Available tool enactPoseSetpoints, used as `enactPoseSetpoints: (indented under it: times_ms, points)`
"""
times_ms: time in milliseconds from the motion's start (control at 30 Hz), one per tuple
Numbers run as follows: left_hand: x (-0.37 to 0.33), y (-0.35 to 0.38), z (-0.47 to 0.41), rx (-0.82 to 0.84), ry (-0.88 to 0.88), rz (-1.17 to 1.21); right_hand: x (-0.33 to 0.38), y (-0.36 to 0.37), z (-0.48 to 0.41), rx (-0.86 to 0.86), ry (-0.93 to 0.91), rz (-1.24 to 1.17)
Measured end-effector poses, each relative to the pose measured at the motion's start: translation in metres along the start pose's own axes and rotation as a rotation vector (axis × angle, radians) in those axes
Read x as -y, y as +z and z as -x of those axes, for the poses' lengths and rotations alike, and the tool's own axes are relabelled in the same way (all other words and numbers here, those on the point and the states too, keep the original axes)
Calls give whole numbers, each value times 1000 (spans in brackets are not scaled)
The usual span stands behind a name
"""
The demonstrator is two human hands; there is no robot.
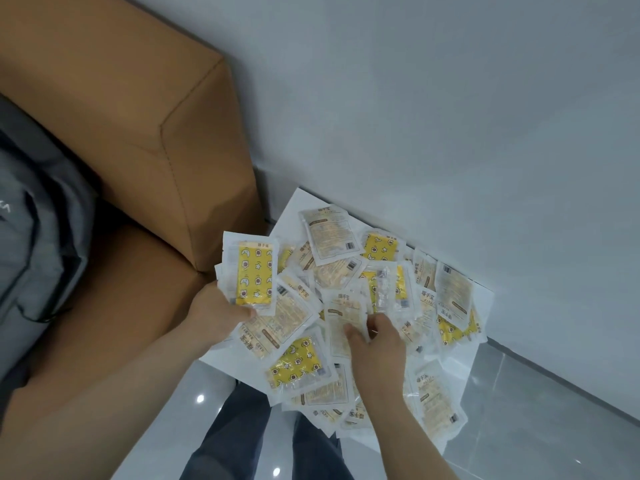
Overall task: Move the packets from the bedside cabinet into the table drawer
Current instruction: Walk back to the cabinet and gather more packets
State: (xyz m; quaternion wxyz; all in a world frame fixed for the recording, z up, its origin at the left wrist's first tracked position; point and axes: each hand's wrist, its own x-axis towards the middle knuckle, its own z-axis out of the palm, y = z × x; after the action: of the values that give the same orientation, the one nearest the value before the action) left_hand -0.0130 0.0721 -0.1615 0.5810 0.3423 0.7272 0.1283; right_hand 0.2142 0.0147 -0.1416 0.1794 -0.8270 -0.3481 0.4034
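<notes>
Several white and yellow packets (377, 299) lie in a loose heap on the white bedside cabinet (298, 202) in the corner by the wall. My left hand (218, 313) holds a small stack of packets upright, with a yellow star-printed packet (254, 275) facing me. My right hand (375, 337) is down on the heap, its fingers pinching a pale packet (346, 317) near the middle. The table drawer is not in view.
A tan upholstered bed frame (145, 133) stands to the left of the cabinet, with a grey bag (34, 230) on it. A grey wall (450, 98) runs behind. My legs in dark trousers (242, 438) stand on a glossy grey floor (536, 410) below.
</notes>
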Motion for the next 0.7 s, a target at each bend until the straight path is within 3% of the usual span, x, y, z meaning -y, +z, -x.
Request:
enactPoseSetpoints:
  times_ms: [167,433,567,700]
  points:
    - [15,-2,-1,-23,-40,4,2,30,2,-50,63,45]
    - [25,4,-6,-31,-92,37,13,31,-4,-58,160,-114]
    - [24,3,-3,-26,-102,49,14,21,-8,29,107,-53]
    - [22,3,1,-16,-89,21,8,10,-9,-66,89,-4]
